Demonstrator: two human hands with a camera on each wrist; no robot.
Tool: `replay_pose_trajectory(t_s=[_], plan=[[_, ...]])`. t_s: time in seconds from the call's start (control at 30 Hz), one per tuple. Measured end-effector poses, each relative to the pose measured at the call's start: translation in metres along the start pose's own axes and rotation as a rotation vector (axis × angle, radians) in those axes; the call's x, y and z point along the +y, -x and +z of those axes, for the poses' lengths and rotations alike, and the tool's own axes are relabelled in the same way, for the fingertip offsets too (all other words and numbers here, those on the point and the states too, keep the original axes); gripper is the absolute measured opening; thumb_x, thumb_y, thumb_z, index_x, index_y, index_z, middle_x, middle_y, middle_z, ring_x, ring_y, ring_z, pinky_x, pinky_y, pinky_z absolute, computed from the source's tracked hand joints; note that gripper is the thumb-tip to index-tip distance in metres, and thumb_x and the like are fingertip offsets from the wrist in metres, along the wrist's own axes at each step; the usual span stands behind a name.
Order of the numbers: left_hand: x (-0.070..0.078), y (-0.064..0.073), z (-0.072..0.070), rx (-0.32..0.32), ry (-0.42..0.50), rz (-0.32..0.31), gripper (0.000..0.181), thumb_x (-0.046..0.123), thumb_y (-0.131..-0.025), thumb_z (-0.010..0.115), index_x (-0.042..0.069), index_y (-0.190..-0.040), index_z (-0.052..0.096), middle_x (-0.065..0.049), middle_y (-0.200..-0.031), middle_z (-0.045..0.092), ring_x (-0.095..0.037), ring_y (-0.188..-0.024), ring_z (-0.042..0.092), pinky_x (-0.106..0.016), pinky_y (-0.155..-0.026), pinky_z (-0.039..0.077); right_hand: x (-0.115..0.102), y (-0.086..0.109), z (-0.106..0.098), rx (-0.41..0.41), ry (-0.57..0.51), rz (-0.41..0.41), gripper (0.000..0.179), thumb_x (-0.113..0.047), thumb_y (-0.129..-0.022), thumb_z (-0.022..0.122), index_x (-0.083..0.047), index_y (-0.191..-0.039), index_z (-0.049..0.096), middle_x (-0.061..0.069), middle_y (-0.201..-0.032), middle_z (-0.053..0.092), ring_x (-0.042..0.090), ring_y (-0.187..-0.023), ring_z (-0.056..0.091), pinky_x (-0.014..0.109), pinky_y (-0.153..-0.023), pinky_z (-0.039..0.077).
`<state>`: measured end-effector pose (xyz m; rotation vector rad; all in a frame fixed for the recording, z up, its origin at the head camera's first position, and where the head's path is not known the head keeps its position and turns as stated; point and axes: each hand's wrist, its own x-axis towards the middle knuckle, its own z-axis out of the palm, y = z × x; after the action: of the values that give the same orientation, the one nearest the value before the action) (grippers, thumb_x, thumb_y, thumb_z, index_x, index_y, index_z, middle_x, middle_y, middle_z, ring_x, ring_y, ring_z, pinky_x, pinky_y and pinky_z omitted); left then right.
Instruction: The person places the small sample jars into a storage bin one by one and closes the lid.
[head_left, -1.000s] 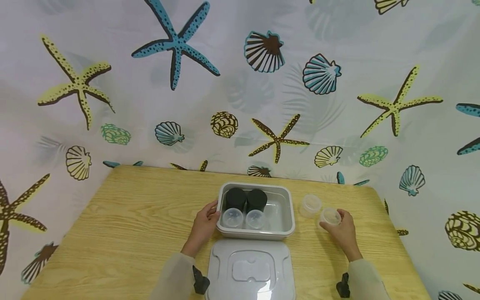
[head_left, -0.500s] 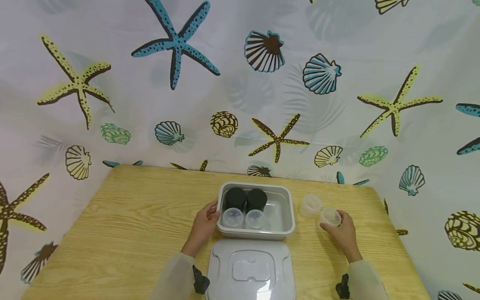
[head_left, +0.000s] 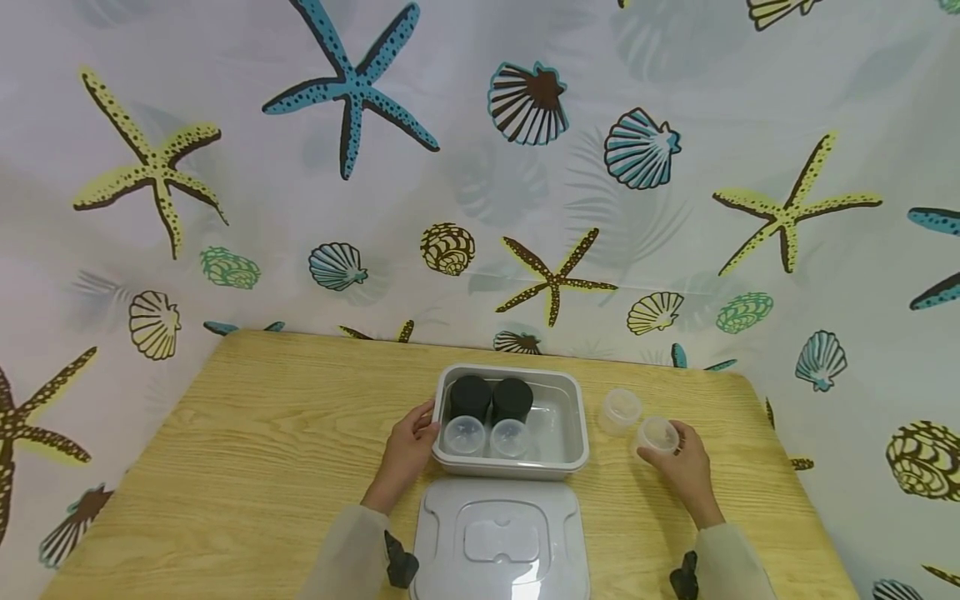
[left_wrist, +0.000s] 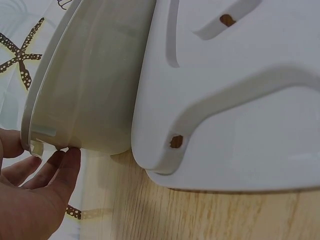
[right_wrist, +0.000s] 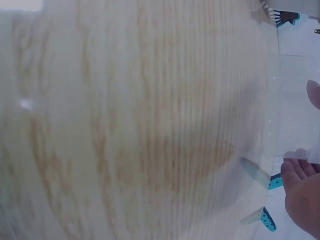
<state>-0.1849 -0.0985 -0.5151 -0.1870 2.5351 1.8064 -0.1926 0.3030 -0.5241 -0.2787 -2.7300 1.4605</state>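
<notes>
A grey-white plastic bin [head_left: 510, 470] stands open on the table. My left hand [head_left: 403, 454] grips its left end; in the left wrist view the thumb lies at the rim and the fingers sit beneath it. Inside the bin, two black cylinders [head_left: 471, 397] stand along the back left, with two clear plastic cups [head_left: 465, 436] in front of them. To the right of the bin, my right hand [head_left: 688, 473] holds another clear cup [head_left: 658, 435] between thumb and fingers. Whether that cup touches the table cannot be told. Beside it stands one more clear cup [head_left: 622, 408].
The white bin lid [head_left: 501, 540] lies flat in front of the bin, close against it. All of this is on a wood-grain table [head_left: 285, 433]. A cloth [head_left: 465, 192] printed with starfish and shells hangs behind and at the sides.
My right hand and the cup it holds have shifted very slightly. My left hand stays on the bin's left end, and the other things keep their places.
</notes>
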Motion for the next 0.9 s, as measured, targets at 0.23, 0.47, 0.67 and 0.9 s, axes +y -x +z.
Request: replay_pose_trajectory(t_s=[0.23, 0.47, 0.67, 0.9], plan=[[-0.001, 0.0, 0.001, -0.004, -0.003, 0.001, 0.045, 0.008, -0.098, 0.048, 0.004, -0.142, 0.043, -0.024, -0.13, 0.056, -0.036, -0.118, 0.055, -0.047, -0.098, 0.047, -0.005, 0.004, -0.001, -0.016, -0.025, 0.0, 0.076, -0.02, -0.083, 0.073, 0.004, -0.142, 0.031, 0.026, -0.144, 0.035, 0.044, -0.134, 0.034, 0.054, -0.109, 0.034], [0.0, 0.001, 0.0, -0.006, -0.003, -0.006, 0.045, 0.009, -0.098, 0.048, 0.005, -0.142, 0.042, -0.024, -0.131, 0.055, -0.036, -0.119, 0.055, -0.047, -0.098, 0.047, -0.01, 0.008, -0.003, -0.012, -0.043, -0.035, 0.075, -0.022, -0.084, 0.073, 0.002, -0.142, 0.033, 0.025, -0.143, 0.037, 0.042, -0.133, 0.036, 0.053, -0.109, 0.035], [0.001, 0.001, 0.0, -0.007, -0.003, -0.008, 0.045, 0.009, -0.098, 0.048, 0.005, -0.142, 0.042, -0.024, -0.131, 0.055, -0.036, -0.119, 0.055, -0.047, -0.098, 0.047, -0.013, 0.011, -0.004, -0.023, -0.058, -0.069, 0.074, -0.021, -0.085, 0.072, 0.002, -0.143, 0.032, 0.025, -0.142, 0.037, 0.042, -0.132, 0.037, 0.053, -0.109, 0.034], [0.002, 0.001, 0.0, -0.009, -0.005, 0.003, 0.045, 0.009, -0.098, 0.048, 0.005, -0.142, 0.042, -0.024, -0.13, 0.055, -0.037, -0.119, 0.055, -0.047, -0.098, 0.047, -0.02, 0.014, -0.005, -0.028, -0.069, -0.076, 0.074, -0.018, -0.085, 0.072, 0.004, -0.143, 0.031, 0.026, -0.143, 0.036, 0.041, -0.131, 0.038, 0.052, -0.11, 0.034]])
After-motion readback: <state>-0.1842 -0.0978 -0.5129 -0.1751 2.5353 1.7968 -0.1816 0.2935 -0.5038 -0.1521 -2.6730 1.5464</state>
